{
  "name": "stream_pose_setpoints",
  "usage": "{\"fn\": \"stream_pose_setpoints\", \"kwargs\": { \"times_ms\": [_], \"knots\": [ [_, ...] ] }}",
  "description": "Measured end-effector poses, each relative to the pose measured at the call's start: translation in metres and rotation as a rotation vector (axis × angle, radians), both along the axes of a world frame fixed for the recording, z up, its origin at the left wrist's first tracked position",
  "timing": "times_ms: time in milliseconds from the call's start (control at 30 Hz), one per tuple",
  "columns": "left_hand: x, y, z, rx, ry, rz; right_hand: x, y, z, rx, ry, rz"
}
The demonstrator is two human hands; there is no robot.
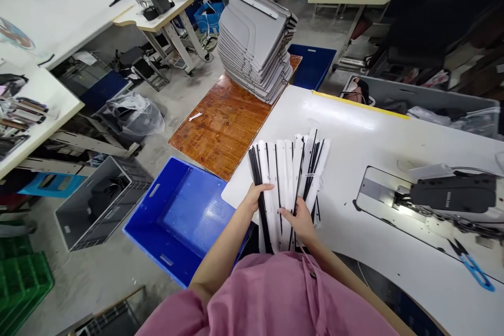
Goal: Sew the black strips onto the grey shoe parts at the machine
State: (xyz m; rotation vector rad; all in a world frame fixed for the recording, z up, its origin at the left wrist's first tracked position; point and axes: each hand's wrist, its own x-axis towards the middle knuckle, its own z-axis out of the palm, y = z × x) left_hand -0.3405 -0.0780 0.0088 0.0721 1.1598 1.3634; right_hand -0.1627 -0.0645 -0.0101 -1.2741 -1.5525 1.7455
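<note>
Long flat white strips (280, 168) and thin black strips (255, 170) lie fanned out at the near edge of the white table, their lower ends by my body. At the left side of the fan, my left hand (255, 197) is closed round the black strips, its thumb laid across the white ones. My right hand (302, 219) grips strips at the right of the fan, thumb pointing left. A thin tie crosses the right-hand strips. The fingers under the strips are hidden.
A sewing machine (452, 194) and blue-handled scissors (472, 268) are on the white table (342, 152) to the right. Grey folded panels (255, 31) stand stacked on a brown wooden board (224, 121). Below left is a blue crate (157, 236); a grey crate (84, 228) sits farther left.
</note>
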Motion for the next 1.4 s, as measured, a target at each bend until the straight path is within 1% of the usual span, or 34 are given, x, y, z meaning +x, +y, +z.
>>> {"fn": "stream_pose_setpoints", "kwargs": {
  "times_ms": [167, 433, 567, 733, 933, 1100, 1200, 1300, 1400],
  "knots": [
    [0.001, 0.006, -0.004, -0.015, -0.036, -0.001, 0.002, 0.010, 0.003, -0.036, -0.040, 0.012],
    [-0.002, 0.006, 0.003, 0.041, -0.156, -0.008, 0.002, 0.021, 0.005, -0.049, -0.015, 0.057],
    [-0.004, 0.005, 0.002, 0.056, -0.171, 0.009, 0.000, 0.023, 0.008, -0.051, 0.008, 0.078],
    [-0.004, 0.004, 0.002, 0.050, -0.133, 0.038, 0.000, 0.024, 0.010, -0.073, 0.033, 0.102],
    [-0.004, 0.003, 0.006, 0.038, -0.072, 0.059, -0.001, 0.023, 0.010, -0.069, 0.051, 0.101],
    [-0.004, 0.003, 0.011, 0.058, -0.011, 0.084, -0.004, 0.022, 0.016, -0.075, 0.072, 0.106],
    [-0.003, 0.005, 0.013, 0.029, 0.031, 0.082, -0.008, 0.020, 0.019, -0.058, -0.018, 0.088],
    [0.000, 0.007, 0.013, 0.007, 0.038, 0.068, -0.013, 0.018, 0.017, -0.035, -0.127, 0.091],
    [0.001, 0.008, 0.014, 0.007, 0.053, 0.074, -0.016, 0.017, 0.014, -0.027, -0.147, 0.104]
  ]
}}
